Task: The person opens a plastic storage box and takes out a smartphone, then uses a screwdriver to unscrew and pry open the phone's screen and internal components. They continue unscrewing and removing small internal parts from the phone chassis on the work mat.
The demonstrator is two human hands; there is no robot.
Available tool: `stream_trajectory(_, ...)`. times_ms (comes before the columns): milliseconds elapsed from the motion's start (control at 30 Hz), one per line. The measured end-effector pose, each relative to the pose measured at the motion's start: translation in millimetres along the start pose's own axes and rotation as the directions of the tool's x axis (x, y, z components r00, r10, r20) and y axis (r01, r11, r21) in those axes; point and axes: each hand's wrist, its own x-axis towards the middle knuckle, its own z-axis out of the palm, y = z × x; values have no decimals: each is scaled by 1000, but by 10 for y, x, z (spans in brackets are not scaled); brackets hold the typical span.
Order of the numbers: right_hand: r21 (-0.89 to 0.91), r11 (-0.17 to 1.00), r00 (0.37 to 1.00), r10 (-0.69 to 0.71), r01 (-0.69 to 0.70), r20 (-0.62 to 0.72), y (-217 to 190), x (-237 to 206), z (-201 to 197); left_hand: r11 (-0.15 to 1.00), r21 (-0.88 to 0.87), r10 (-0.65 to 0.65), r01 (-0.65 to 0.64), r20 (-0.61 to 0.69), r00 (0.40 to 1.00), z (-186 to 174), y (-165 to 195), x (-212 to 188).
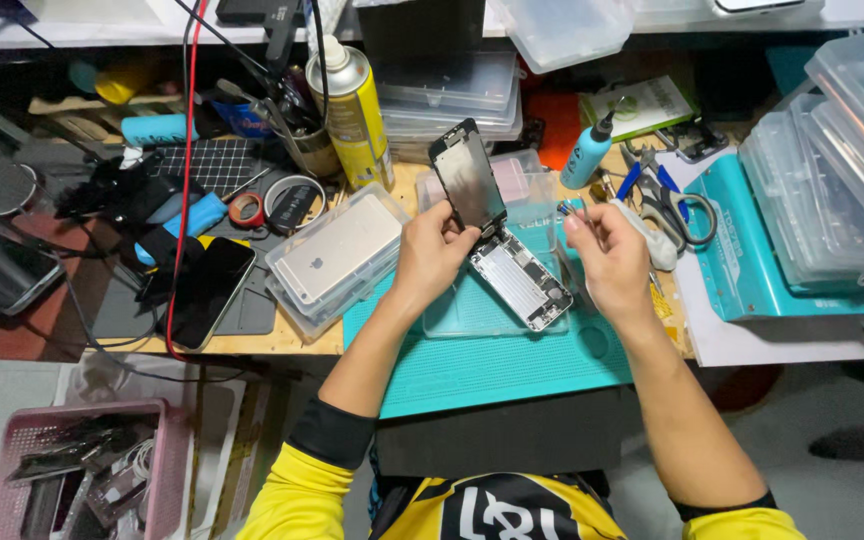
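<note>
Both hands flank the opened phone, left gripping its screen.

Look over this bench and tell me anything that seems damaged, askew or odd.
The silver phone on the teal mat lies opened, and the left hand holds its black screen panel tilted up from it. The right hand pinches a small thin tool. Red and black cables trail over clutter at the left.

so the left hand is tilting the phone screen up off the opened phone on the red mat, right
Not quite: the mat is teal, not red. The head view shows the left hand tilting the phone screen up off the opened phone.
</note>
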Motion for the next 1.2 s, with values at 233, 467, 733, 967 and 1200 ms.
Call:
stream_trajectory(233,-228,973,996,-27,46,85,61,-11,-21,999,-26,46,-47,-31,998,69,77,-40)
stream_trajectory(467,-343,931,979,-62,126,193,92,-4,-109,999,-50,-15,14,-24,1000,139,62,-17)
stream_trajectory(733,-448,837,942,-217,315,256,3,-16,-62,1000,4,-25,25,-8,1000,127,-9,8)
stream_trajectory(967,-510,777,929,-299,369,216,8,-39,-7,998,53,-14,15,-21,1000,137,-131,-3)
stream_trajectory(1200,-532,756,925,-312,381,219,7,-61,26,999,46,-25,26,-25,999,142,-227,-7)
